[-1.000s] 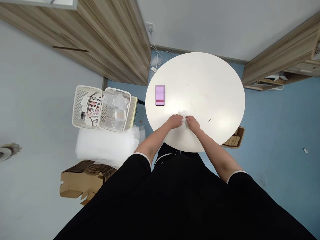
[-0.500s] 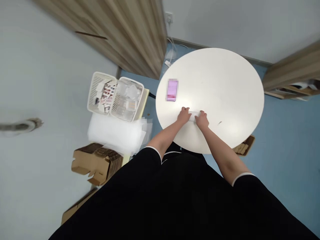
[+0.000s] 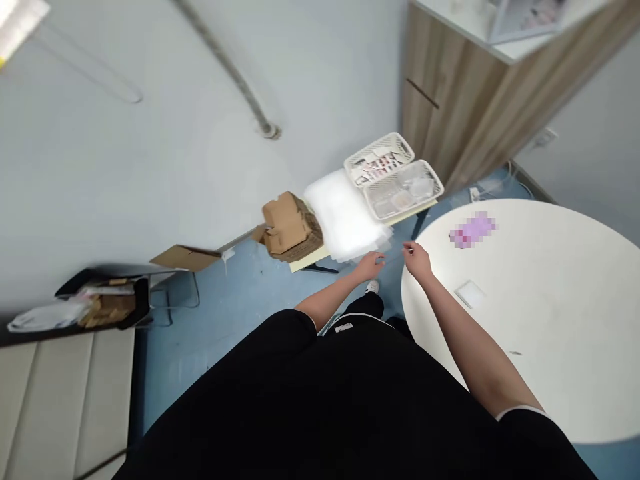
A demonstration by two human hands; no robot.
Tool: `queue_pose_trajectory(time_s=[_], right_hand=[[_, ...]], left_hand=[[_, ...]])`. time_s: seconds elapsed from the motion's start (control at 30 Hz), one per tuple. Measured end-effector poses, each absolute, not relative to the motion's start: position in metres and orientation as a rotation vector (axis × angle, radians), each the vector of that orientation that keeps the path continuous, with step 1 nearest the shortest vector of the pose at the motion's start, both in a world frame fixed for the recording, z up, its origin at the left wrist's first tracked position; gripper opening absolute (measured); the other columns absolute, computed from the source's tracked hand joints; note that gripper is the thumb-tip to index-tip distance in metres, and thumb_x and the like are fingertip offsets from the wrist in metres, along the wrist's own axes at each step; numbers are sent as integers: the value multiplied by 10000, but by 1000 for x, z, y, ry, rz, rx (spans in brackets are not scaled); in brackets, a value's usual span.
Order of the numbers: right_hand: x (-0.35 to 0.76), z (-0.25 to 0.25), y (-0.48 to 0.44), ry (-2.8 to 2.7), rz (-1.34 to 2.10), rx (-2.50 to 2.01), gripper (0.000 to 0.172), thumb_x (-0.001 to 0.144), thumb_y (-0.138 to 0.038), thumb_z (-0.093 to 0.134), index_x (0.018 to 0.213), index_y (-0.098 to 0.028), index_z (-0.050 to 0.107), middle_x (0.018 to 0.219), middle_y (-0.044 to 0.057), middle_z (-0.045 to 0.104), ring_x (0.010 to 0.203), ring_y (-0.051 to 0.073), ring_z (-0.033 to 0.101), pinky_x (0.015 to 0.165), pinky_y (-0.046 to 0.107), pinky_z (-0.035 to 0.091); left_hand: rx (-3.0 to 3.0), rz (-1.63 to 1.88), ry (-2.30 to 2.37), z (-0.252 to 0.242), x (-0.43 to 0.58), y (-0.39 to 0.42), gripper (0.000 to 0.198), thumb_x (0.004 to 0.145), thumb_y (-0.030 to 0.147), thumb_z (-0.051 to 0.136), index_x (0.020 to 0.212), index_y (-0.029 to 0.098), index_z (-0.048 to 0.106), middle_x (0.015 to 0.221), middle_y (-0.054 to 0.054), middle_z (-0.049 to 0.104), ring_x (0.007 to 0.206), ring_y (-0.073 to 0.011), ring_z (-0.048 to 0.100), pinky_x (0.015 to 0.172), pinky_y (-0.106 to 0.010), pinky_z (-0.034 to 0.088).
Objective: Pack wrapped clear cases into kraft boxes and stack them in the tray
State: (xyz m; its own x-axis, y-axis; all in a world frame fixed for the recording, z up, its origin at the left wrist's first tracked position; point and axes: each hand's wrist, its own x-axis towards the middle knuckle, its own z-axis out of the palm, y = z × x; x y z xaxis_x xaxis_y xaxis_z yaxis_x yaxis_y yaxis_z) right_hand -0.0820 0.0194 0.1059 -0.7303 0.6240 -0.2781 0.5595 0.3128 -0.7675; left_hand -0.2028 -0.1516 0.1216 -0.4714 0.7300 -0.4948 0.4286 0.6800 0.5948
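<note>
My left hand (image 3: 370,265) is over the floor just in front of a stack of white translucent sheets (image 3: 345,210), its fingers apart and nothing in it. Near the left rim of the round white table (image 3: 565,320) hovers my right hand (image 3: 418,261), fingers loosely bent, with a small dark gap between thumb and fingertips and no held thing visible. A small flat white packet (image 3: 470,293) lies on the table, to the right of that forearm and touched by neither hand. Beyond it rests a blurred purple item (image 3: 473,230).
Two white baskets, one with printed pieces (image 3: 379,159) and one with clear plastic packs (image 3: 404,190), stand behind the sheets. Folded brown cardboard boxes (image 3: 290,227) are stacked on the left. A wooden cabinet (image 3: 450,87) rises at the back; a black chair (image 3: 140,300) stands far left.
Both hands have let go of the white packet, which stays on the table. My view has turned left, and my hands have moved over toward the side stand with the sheets.
</note>
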Motion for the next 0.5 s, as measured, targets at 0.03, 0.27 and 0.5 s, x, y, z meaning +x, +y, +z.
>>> queue_pose_trajectory(time_s=[0.03, 0.27, 0.5], right_hand=[[-105, 112, 8, -2537, 1409, -1035, 351, 943, -297, 484, 1208, -200, 692, 1202, 113, 718, 980, 237, 682, 984, 407, 514], [-248, 149, -91, -2902, 1430, -654, 320, 965, -274, 501, 1210, -236, 704, 1195, 60, 744, 949, 195, 698, 936, 343, 528], [-374, 157, -180, -3180, 1074, -664, 356, 1011, -324, 487, 1301, -239, 676, 1358, 114, 658, 1207, 289, 629, 939, 390, 522]], left_hand=[[852, 537, 2205, 127, -221, -173, 324, 1037, 339, 542, 1333, 253, 640, 1412, -80, 600, 1043, -185, 696, 962, -323, 573], [442, 598, 2652, 151, -345, -329, 314, 1041, 278, 524, 1332, 221, 628, 1390, -106, 601, 1084, -193, 677, 1001, -318, 537], [45, 482, 2858, 158, -442, -437, 304, 1003, 233, 552, 1292, 165, 619, 1358, -178, 602, 1251, -300, 615, 1015, -362, 499]])
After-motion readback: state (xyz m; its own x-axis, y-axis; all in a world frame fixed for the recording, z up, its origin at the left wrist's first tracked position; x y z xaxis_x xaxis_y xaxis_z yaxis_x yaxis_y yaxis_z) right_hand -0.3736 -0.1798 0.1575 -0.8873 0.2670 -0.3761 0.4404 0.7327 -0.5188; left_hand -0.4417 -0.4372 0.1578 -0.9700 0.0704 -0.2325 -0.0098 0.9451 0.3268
